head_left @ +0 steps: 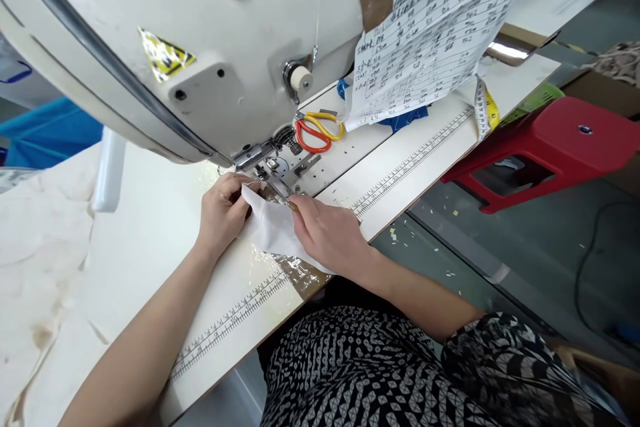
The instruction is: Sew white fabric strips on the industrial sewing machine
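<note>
A piece of white fabric (273, 227) lies at the front of the sewing machine (280, 27), under and between my hands. My left hand (223, 210) is closed on the fabric's left edge, thumb and fingers pinched close beside the presser foot. In my right hand (327, 230) is a slim metal tool (281, 188), possibly tweezers, pointing at the needle area. The same hand rests over the right part of the fabric. The tool's tip is hard to make out against the machine's metal parts.
Scissors (317, 132) with red and yellow handles lie behind the needle area. A handwritten sheet (435, 33) hangs from the machine. A tape measure (484, 110) drapes over the table edge, near a red stool (545, 147). Pale fabric (40, 280) is heaped at left.
</note>
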Motion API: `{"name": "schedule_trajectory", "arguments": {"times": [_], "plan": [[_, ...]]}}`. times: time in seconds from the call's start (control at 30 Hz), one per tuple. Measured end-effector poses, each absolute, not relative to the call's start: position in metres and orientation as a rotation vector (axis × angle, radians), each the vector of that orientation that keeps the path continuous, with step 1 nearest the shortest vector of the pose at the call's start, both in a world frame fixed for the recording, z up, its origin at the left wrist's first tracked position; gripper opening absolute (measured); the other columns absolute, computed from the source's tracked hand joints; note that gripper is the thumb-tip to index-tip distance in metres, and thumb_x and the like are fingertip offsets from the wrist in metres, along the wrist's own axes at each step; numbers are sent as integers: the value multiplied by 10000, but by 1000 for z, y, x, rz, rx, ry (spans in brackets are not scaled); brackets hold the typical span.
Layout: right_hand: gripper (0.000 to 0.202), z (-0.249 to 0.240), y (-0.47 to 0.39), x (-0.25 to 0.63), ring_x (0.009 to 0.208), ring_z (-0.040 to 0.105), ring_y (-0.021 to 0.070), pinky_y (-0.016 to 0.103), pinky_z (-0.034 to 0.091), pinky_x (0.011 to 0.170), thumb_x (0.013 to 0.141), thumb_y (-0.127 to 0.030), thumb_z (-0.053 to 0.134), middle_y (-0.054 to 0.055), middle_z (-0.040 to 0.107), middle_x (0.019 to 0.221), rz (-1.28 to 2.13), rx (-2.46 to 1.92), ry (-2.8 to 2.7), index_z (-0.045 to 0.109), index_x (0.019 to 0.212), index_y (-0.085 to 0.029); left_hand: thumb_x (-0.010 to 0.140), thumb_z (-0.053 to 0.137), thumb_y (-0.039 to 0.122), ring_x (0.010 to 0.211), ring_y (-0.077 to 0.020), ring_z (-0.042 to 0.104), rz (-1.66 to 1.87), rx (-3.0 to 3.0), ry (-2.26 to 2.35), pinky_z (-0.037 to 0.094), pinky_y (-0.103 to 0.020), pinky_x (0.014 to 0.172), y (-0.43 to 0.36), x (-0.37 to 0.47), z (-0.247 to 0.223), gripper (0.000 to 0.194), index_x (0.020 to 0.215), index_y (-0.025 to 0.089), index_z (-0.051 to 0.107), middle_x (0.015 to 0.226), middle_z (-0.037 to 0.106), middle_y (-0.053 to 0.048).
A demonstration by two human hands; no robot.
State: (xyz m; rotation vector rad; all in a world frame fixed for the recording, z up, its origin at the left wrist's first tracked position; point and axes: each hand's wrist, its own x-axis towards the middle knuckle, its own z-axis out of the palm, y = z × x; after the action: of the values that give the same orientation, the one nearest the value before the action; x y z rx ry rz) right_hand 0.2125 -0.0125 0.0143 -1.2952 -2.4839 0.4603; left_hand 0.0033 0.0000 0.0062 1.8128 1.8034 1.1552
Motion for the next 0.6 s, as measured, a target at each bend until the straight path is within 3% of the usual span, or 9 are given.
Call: {"name": "schedule_trajectory", "arguments": {"times": [0.6], "plan": [[340,8,-9,211,765,701,180,309,374,516,1034,-225,346,92,769,1028,401,-1216,-2436,613,1223,-132,812,623,344,814,-167,645,1095,1786,1842,526,-318,756,1,4,9,159,701,236,662,845,708,-2]]}}
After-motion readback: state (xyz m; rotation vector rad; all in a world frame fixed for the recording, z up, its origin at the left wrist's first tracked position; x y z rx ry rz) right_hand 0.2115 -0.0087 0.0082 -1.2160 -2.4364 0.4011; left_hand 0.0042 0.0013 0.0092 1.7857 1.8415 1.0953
